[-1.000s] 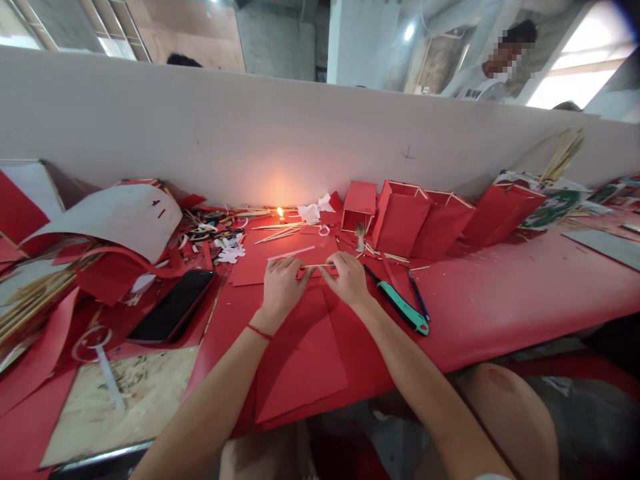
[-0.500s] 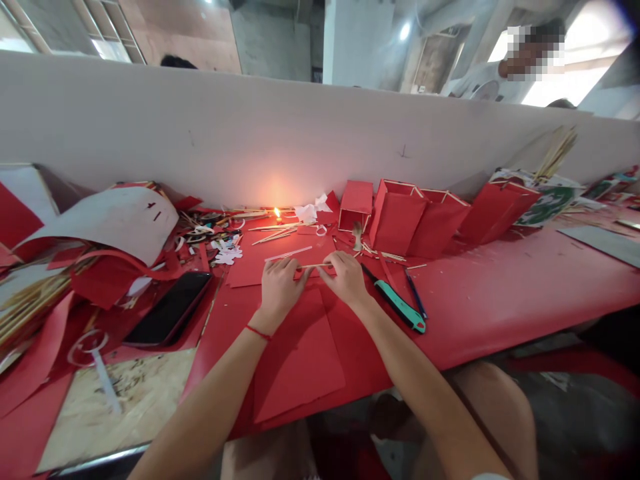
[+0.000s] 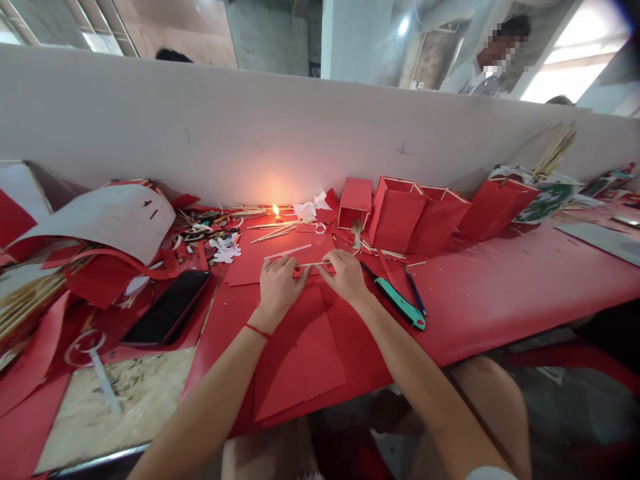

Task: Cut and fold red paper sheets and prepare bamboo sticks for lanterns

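Left fingers (image 3: 286,265), right fingers (image 3: 334,260) pinched on a thin wooden stick (image 3: 314,265); red card (image 3: 300,353) beneath

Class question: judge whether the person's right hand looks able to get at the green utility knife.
Probably yes: the right hand lies close beside the knife, nothing blocking, though it now holds a wooden stick.

The left hand (image 3: 278,288) hides one end of the thin stick (image 3: 315,264), and the clutter (image 3: 210,227) beyond is too small to tell apart. The partition (image 3: 250,133) cuts off a person (image 3: 480,83), and the picture's bottom edge cuts off a knee (image 3: 493,400).
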`<state>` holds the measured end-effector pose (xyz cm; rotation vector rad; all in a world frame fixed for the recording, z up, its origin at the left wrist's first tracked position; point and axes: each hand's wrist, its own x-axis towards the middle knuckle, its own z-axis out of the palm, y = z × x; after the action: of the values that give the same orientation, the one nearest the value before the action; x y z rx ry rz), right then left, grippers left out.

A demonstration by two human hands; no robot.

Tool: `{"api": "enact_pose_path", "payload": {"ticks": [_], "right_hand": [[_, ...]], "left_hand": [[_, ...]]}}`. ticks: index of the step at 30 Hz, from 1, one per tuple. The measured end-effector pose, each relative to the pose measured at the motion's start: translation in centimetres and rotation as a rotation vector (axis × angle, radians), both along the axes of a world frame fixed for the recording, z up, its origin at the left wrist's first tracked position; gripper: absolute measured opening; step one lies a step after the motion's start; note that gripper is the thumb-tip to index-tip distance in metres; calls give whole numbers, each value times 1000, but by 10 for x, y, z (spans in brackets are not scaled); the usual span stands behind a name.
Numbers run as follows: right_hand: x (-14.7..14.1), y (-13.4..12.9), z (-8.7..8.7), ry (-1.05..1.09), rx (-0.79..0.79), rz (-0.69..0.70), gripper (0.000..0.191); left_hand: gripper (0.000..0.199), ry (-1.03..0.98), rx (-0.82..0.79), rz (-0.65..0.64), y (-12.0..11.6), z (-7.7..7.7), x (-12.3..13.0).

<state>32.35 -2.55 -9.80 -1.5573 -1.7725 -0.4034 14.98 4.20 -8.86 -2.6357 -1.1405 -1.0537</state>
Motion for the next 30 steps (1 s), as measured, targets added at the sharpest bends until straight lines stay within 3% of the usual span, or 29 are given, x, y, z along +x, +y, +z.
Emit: {"api": "enact_pose_path", "payload": {"ticks": [18, 30], "right_hand": [[-2, 1, -4, 6, -34, -50, 20], [-11, -3, 1, -28, -194, -85, 12]], "left_hand": [[35, 94, -118, 74, -4, 2, 0], [35, 192, -233, 135, -3, 6, -2]]}}
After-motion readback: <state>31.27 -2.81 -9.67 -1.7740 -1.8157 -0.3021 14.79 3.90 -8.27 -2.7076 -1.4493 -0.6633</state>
